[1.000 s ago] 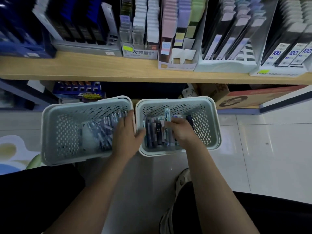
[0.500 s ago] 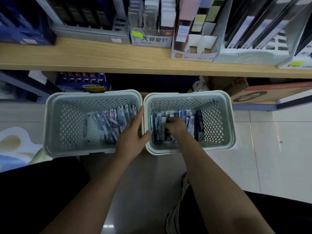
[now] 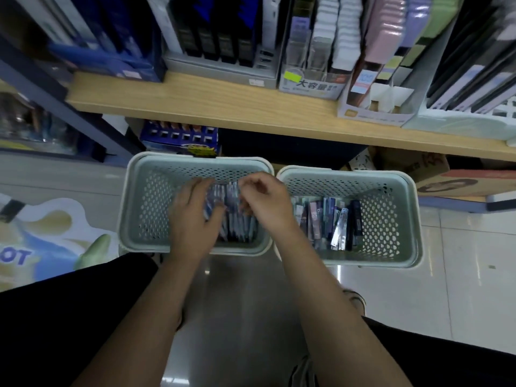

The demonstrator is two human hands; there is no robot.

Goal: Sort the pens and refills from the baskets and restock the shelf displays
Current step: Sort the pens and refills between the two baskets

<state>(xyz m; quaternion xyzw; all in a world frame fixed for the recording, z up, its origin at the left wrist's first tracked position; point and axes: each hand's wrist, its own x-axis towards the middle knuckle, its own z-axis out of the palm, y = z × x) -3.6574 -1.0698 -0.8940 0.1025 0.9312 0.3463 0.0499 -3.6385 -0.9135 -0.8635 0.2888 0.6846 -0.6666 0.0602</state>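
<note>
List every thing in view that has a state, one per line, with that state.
left basket: on the floor, holds blue packets, both hands inside.
right basket: on the floor beside it, holds packets standing on edge, no hand in it.
blue packets: bunched between the hands.
left hand: fingers against the packets.
right hand: fingers curled on the packet tops.
shelf: stocked with display boxes.

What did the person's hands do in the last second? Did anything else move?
The right hand left the right basket and crossed into the left basket, joining the left hand, which moved in off the rim between the baskets. Both now handle the blue-and-white packets there; the grip is blurred. The baskets stayed side by side, and the right basket's packs stayed in it.
</note>
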